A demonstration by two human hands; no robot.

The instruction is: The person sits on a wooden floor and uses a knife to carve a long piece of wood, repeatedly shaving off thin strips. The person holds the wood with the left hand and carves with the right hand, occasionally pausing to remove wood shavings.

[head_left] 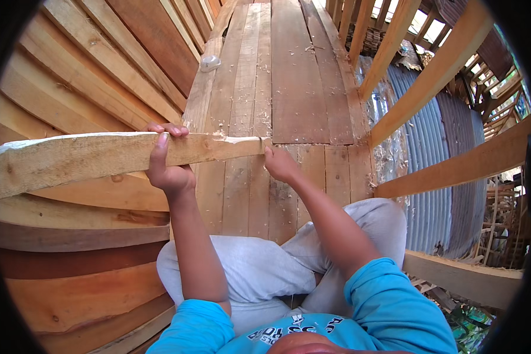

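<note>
A long pale wooden board [94, 159] with a whitish upper edge stretches from the far left toward the middle, narrowing at its right end. Wrapped around it from below, my left hand [172, 168] is closed, with the thumb on the near face and fingertips over the top edge. My right hand [281, 164] is a closed fist right at the narrow end. A thin dark edge shows beside that fist; whatever the fingers hold is mostly hidden. Near the narrow end, the board's top edge looks freshly cut and lighter.
I sit cross-legged on a plank floor [236, 200] strewn with wood shavings. A small clear plastic object [209, 63] lies by the left wall of overlapping boards [88, 295]. At right stand wooden railing posts [430, 88], with corrugated metal sheets [425, 159] beyond and lower.
</note>
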